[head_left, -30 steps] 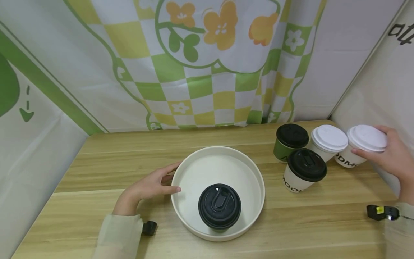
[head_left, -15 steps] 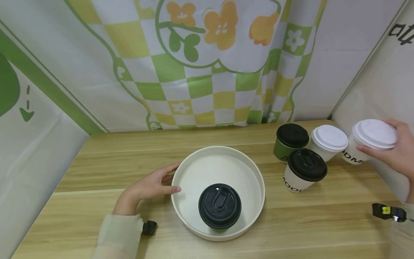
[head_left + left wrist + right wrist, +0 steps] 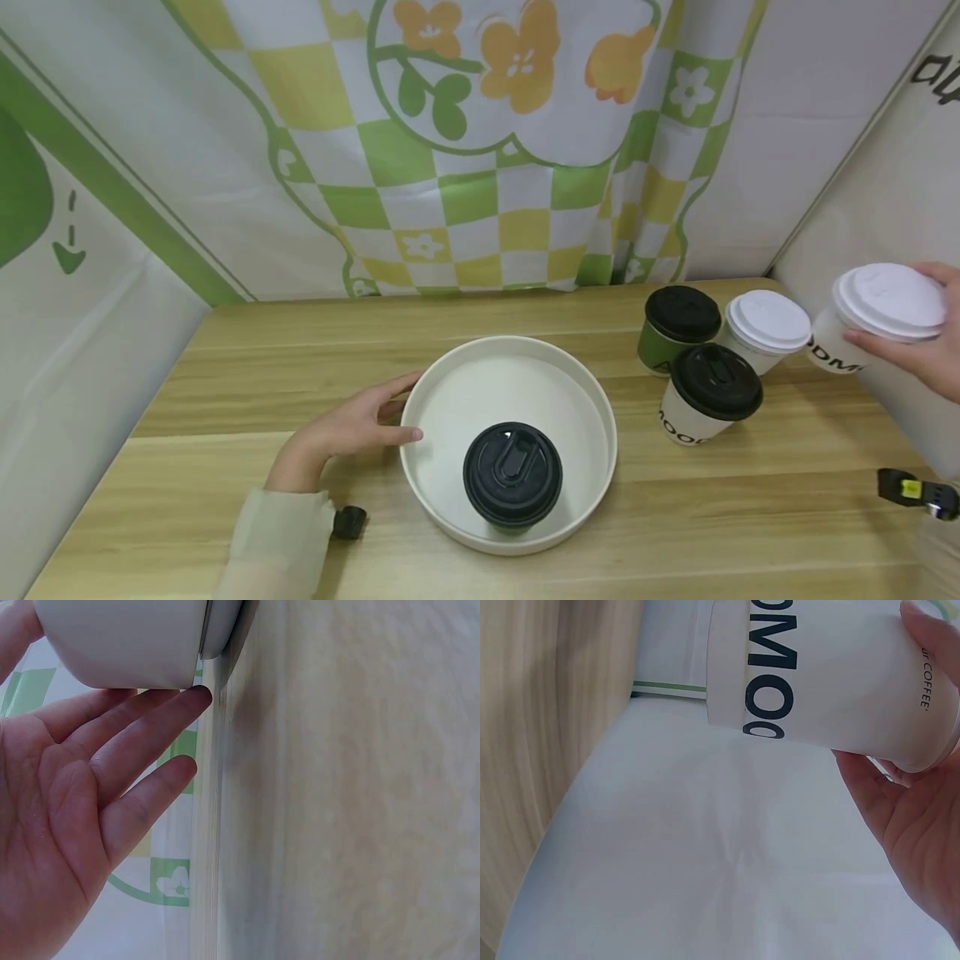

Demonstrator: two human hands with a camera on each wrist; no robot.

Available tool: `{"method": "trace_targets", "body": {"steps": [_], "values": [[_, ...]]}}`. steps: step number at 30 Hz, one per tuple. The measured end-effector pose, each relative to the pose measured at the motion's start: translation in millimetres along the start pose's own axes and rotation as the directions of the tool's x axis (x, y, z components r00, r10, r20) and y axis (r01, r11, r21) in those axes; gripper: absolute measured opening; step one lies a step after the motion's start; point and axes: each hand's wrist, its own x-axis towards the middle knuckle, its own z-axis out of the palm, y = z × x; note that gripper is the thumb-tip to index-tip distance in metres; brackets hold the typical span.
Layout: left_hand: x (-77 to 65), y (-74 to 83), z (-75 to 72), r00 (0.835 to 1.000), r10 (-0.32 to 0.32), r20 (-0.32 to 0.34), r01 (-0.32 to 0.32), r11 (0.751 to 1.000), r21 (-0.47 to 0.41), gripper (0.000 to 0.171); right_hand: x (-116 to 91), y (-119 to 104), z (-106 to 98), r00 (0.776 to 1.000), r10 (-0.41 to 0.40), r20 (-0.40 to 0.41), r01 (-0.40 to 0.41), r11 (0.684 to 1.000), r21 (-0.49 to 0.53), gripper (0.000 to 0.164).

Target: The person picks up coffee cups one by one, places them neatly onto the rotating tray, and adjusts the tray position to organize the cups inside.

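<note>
My left hand holds the near-left side of a round cream tray; its thumb lies over the rim and its fingers rest against the outer wall. On the tray stands a paper cup with a black lid. At the far right, my right hand grips a white paper coffee cup around its lidded end, with a white lid on top. In the right wrist view this cup hangs clear of the tabletop, with large dark letters on its side. Part of the right hand is cut off in the head view.
To the right of the tray stand a green cup with a black lid, a white-lidded cup and a white cup with a black lid, close together. A checked cloth hangs behind the wooden table.
My right hand has moved up and to the right with the white-lidded cup, away from the neighbouring cups. The left hand and tray stay in place; the head view has shifted slightly.
</note>
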Motion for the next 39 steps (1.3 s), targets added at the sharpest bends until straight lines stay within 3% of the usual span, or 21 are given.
{"method": "trace_targets", "body": {"steps": [2, 6, 10, 17, 27, 39], "values": [[0.9, -0.4, -0.1, 1.0, 0.0, 0.002, 0.0, 1.0, 0.003, 0.084, -3, -15, -6, 1.0, -0.006, -0.014, 0.006, 1.0, 0.0, 0.106], [1.5, -0.7, 0.1, 1.0, -0.003, 0.005, 0.003, 1.0, 0.002, 0.084, -16, -73, -25, 1.0, -0.003, -0.024, 0.003, 1.0, -0.002, 0.096], [0.8, -0.4, 0.4, 1.0, -0.009, 0.002, 0.009, 1.0, 0.002, 0.084, -23, -103, -36, 0.999, -0.008, -0.049, 0.009, 1.0, 0.007, 0.091], [0.7, -0.8, 0.8, 1.0, -0.005, 0.003, 0.005, 1.0, 0.001, 0.083, -22, -109, -39, 0.995, -0.039, -0.096, 0.049, 0.993, 0.106, 0.092], [1.1, -1.1, 1.4, 1.0, -0.012, 0.004, 0.012, 1.0, -0.019, 0.083, -18, -119, -47, 0.991, -0.088, -0.102, 0.095, 0.993, 0.071, 0.095], [0.2, -0.6, 0.7, 1.0, -0.02, -0.006, 0.02, 1.0, 0.008, 0.084, -15, -151, -58, 0.989, -0.118, -0.094, 0.129, 0.985, 0.117, 0.097]]}}
